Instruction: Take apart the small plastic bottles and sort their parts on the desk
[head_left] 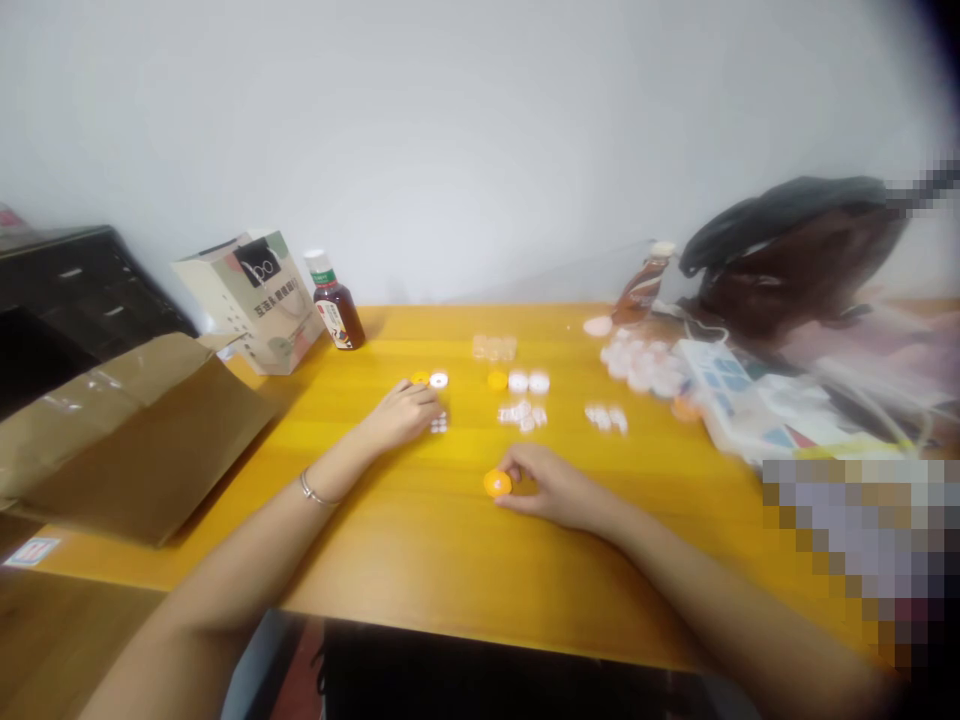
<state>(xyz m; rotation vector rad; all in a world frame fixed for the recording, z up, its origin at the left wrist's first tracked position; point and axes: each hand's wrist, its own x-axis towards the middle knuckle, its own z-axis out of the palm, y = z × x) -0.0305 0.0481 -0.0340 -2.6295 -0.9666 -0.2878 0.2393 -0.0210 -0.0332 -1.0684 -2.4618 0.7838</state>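
Note:
My right hand is low over the wooden table, thumb and forefinger pinched on the rim of a round orange cap with a pale centre. Palm down, my left hand lies farther left with its fingers apart. Its fingertips are close to a row with an orange disc and a white disc, and to small white pieces. Whether they touch is unclear. Another orange disc lines up with two white discs. Blurred clusters of small clear-and-white pieces lie before them.
On the left are a brown paper bag, a printed gift bag and a dark-red bottle. To the right are a brown drink bottle, a heap of white round pieces, a white-and-blue box and a dark bag.

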